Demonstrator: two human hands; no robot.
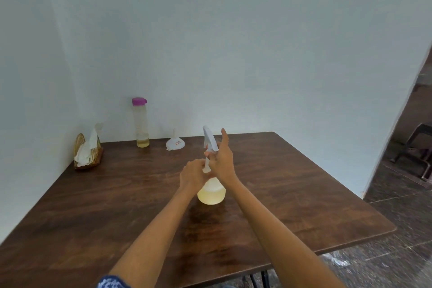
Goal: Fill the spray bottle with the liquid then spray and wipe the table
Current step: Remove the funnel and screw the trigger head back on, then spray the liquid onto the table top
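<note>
Liquid, pale yellow, half fills the round translucent plastic spray bottle (pixel 211 192) standing upright mid-table on the dark wooden table (pixel 117 194). The left hand (pixel 192 172) grips its neck, fingers curled; the right hand (pixel 221 159) holds the white trigger head (pixel 210 140), forefinger raised straight. Filling looks finished and the head is likely being screwed tight. Next comes spraying, then a wipe. Farther back stand the white funnel (pixel 175 144), the purple-capped clear bottle (pixel 140 123) and a wicker tissue holder (pixel 88 149).
</note>
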